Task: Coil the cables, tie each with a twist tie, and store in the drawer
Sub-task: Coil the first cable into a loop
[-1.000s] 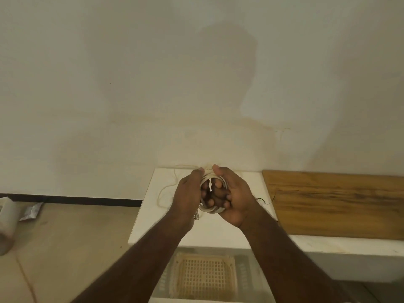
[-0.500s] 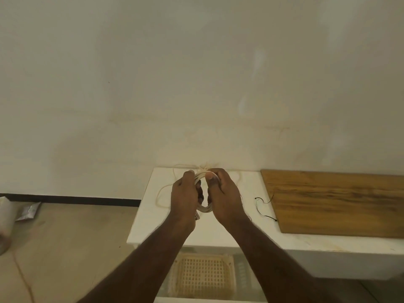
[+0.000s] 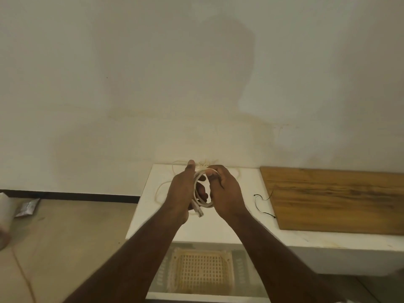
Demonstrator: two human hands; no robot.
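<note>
Since half a second ago both hands have lifted slightly and the coil has turned, so its plug now hangs clear below the left palm. Left hand grips one side of the white cable coil, thumb straight up; right hand pinches the coil's top between curled fingers. The coil is held over the white counter, near its back-left corner, its ring upright and edge-on toward the person, the plug pointing down toward the front edge. To finish the step well, the left hand should probably pin all loops together while the right fetches the black twist tie, lying just beside the wooden board. Below the front edge, the open drawer waits.
</note>
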